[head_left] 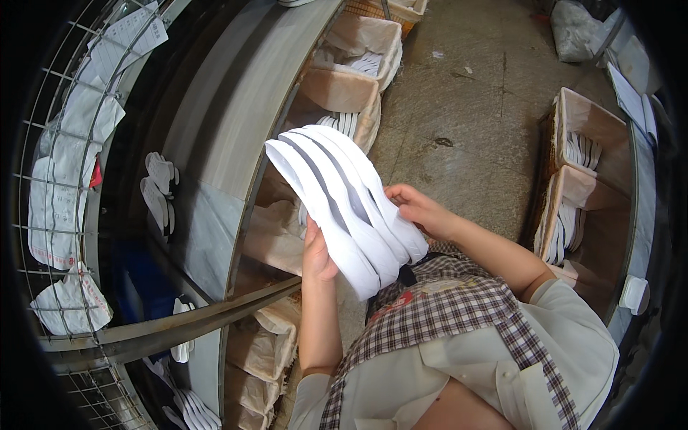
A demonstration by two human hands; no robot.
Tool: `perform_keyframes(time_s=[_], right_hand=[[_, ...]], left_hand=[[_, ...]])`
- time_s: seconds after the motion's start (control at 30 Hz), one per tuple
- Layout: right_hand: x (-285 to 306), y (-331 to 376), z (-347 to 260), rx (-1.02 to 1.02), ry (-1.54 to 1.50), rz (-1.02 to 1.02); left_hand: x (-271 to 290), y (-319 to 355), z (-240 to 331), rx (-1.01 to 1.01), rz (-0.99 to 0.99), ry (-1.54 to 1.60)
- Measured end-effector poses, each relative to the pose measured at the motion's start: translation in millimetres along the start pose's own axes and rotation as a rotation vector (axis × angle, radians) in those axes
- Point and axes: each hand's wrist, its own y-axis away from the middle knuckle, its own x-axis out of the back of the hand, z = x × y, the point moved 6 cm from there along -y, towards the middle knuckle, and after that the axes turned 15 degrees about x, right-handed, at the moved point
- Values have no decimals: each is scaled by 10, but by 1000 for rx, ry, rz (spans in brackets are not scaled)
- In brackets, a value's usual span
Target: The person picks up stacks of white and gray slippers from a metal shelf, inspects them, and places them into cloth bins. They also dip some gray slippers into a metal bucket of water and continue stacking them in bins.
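Observation:
Several white shoe soles (351, 208) are held together as one bundle in front of my apron, their edges upward and narrow gaps between them. My left hand (317, 252) grips the bundle from its left side, with the fingers partly hidden behind the nearest sole. On the other side, my right hand (421, 209) presses against the bundle near its middle, fingers bent around the outer sole. The far ends of the soles fan apart slightly, while the near ends sit close together.
Cloth-lined baskets (376, 89) with more white soles stand along the workbench (222, 107). To the right are further lined baskets (566, 183) holding soles. A wire mesh (61, 208) with papers rises at left, and a metal bar (193, 321) crosses the lower left.

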Motion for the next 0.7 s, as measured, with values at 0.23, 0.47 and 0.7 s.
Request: perform_keyframes(time_s=[0.23,0.47,0.7], right_hand=[[-20,47,-8,85,-57,2],[-461,-86,-274,359,735,-245],[-282,-283,-514,172,-75,81]], left_hand=[[-30,-41,-65,19,3,17],[-118,28,-105,147,143,-39],[-513,72,72,80,-178,133]])
